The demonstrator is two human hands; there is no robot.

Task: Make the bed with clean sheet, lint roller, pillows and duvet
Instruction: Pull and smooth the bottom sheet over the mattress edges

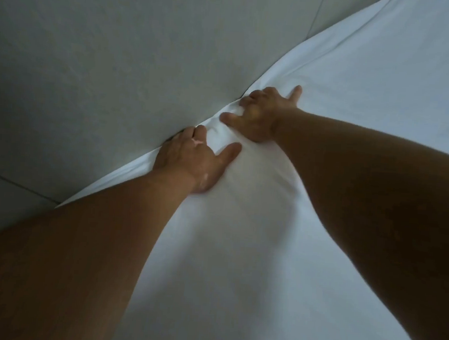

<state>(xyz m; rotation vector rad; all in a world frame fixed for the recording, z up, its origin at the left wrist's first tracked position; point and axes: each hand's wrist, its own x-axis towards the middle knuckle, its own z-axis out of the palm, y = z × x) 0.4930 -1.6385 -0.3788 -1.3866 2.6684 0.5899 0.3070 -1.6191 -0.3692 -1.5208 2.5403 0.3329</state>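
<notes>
A white sheet (253, 238) covers the mattress and fills the lower right of the head view. Its far edge runs diagonally along a grey padded headboard (118, 69). My left hand (192, 159) presses on the sheet at that edge, thumb spread, with its fingers pushed down into the gap and their tips hidden. Just to the right, my right hand (262, 114) presses on the same edge. Its thumb and little finger are splayed on the fabric and its middle fingers bend down into the gap. A small bunch of sheet bulges between the two hands.
The headboard has panel seams at the lower left (17, 184) and the upper right (319, 12). The sheet lies mostly smooth toward the upper right, with long creases (360, 41) along the edge.
</notes>
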